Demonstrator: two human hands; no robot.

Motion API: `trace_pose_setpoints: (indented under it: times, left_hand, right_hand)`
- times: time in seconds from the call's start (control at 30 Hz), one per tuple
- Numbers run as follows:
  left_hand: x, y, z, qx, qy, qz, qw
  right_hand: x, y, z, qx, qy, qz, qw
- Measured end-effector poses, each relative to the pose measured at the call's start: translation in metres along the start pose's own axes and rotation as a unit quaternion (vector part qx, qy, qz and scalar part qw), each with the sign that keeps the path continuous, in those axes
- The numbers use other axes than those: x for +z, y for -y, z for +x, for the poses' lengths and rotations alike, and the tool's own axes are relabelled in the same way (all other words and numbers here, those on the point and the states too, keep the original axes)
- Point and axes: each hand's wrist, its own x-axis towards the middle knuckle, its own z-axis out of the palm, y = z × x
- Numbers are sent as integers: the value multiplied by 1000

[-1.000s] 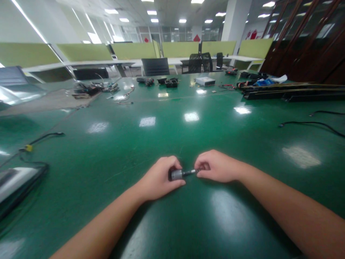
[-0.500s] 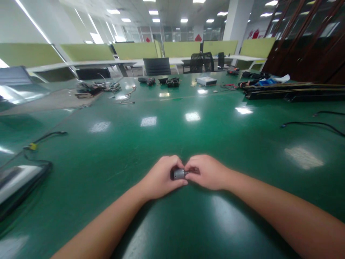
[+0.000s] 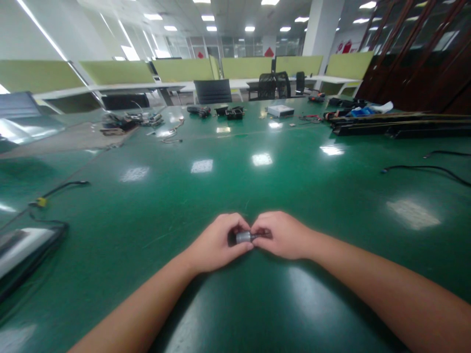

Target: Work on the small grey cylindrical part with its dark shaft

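Low in the middle of the head view is a small motor (image 3: 243,238), a silver cylinder with a dark end on the left and a thin part sticking out to the right. My left hand (image 3: 215,245) curls around the cylinder, thumb in front and fingers behind. At the thin end, my right hand (image 3: 285,236) is closed in a pinch; the fingertips partly hide what they grip. Both hands meet just above the green tabletop (image 3: 235,191), the thumbs and index fingers almost touching.
To the left lie a flat device with a pale top (image 3: 24,250) and a cable with a yellow tag (image 3: 41,201). Black cables (image 3: 423,167) reach in from the right. Farther back are a white box (image 3: 280,111), black parts (image 3: 234,113) and long dark strips (image 3: 397,126).
The left hand's fingers have shifted slightly left along the motor and a dark gap at its left end looks wider. The silver cylinder looks turned a little. The right hand stays pinched.
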Motion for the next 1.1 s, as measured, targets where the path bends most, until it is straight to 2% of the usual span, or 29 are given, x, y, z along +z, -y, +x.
trace_pose_setpoints:
  times: [0.23,0.57,1.1]
  left_hand:
    - [1,3,-2,-1,0,-1,1000]
    - [-2,-1,-3,-5,3,8,1000]
    - [-7,1,-11,-7,2,4,1000]
  right_hand:
    - [-2,0,-1,-11,2,-9,1000]
    - [-17,-2,-6,15,29,-3,999]
    - [-42,-11,-12,66,123,3,990]
